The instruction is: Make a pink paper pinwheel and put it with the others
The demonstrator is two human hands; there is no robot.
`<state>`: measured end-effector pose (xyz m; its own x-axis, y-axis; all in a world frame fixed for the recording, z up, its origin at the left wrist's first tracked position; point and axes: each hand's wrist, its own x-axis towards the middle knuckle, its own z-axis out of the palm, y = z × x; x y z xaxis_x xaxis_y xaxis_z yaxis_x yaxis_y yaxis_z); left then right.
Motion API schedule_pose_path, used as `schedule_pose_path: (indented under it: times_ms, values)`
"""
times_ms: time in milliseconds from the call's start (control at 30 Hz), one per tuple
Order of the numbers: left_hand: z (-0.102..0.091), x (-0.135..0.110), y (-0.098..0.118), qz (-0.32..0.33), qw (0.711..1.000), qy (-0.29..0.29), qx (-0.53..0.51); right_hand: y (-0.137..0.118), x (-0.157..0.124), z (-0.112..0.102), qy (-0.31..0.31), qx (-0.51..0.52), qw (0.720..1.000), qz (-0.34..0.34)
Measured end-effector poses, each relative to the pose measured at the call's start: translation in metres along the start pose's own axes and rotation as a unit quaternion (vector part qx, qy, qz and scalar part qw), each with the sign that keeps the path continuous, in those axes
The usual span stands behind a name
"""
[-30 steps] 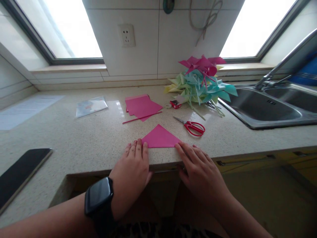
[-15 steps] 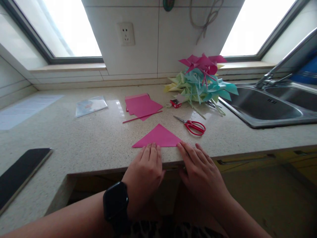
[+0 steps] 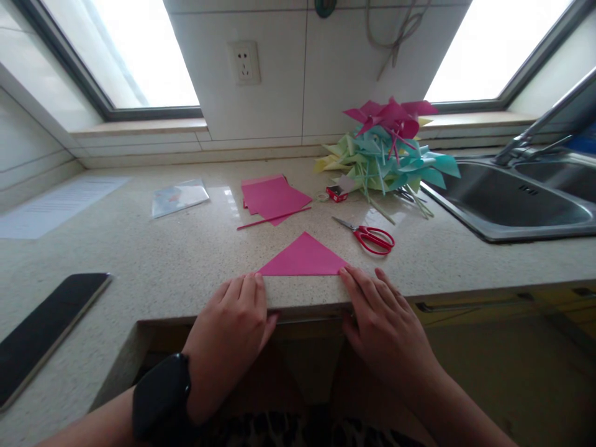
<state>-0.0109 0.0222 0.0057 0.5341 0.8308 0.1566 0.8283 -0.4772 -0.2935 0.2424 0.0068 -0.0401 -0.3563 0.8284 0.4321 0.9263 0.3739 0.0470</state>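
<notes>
A pink paper folded into a triangle lies near the front edge of the speckled countertop. My left hand, a black watch on its wrist, rests flat with fingers together, fingertips touching the triangle's left corner. My right hand lies flat with fingers slightly spread, its index fingertip pressing the triangle's right corner. Neither hand grips anything.
Behind the triangle lie a stack of pink sheets and a pink stick. Red scissors sit to the right, with a small red box and a heap of paper pinwheels beyond. A steel sink is at right, a black phone at left.
My left hand slid right along the triangle's lower edge, then back left to its left corner. My right hand stayed on the right corner.
</notes>
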Motion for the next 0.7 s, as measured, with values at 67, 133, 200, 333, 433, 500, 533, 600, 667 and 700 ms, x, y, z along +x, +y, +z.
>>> schedule_pose_path:
  times_ms: [67,133,200,333,433,500,533,600,667,700]
  values:
    - [-0.001,-0.001,-0.001,-0.003,1.000,0.001,-0.007,0.001,0.000,0.000,0.000,0.007,1.000,-0.002]
    - [-0.002,-0.002,-0.003,-0.001,1.000,-0.002,-0.018,0.003,-0.001,0.000,0.006,0.019,1.000,-0.002]
    - [-0.003,-0.003,-0.007,0.000,1.000,0.009,-0.027,0.005,-0.003,-0.001,0.025,0.038,0.999,-0.006]
    - [-0.007,-0.006,-0.016,0.033,0.996,0.042,-0.072,0.012,-0.007,-0.006,0.095,0.106,0.990,-0.025]
    - [-0.016,-0.006,-0.021,0.044,0.981,0.064,-0.179,0.022,-0.007,-0.017,0.110,0.185,0.975,-0.045]
    - [-0.022,-0.005,-0.025,0.030,0.948,0.076,-0.309,0.028,-0.007,-0.028,0.109,0.258,0.959,-0.043]
    - [-0.025,-0.005,-0.026,0.015,0.922,0.068,-0.380,0.031,-0.006,-0.034,0.106,0.293,0.950,-0.029]
    - [-0.029,-0.004,-0.029,-0.026,0.860,0.039,-0.508,0.035,-0.003,-0.044,0.115,0.339,0.933,0.033]
    - [-0.029,-0.003,-0.030,-0.084,0.794,0.003,-0.601,0.038,0.003,-0.051,0.124,0.375,0.912,0.110]
    - [-0.028,-0.002,-0.030,-0.114,0.765,-0.013,-0.634,0.039,0.006,-0.052,0.119,0.398,0.899,0.141]
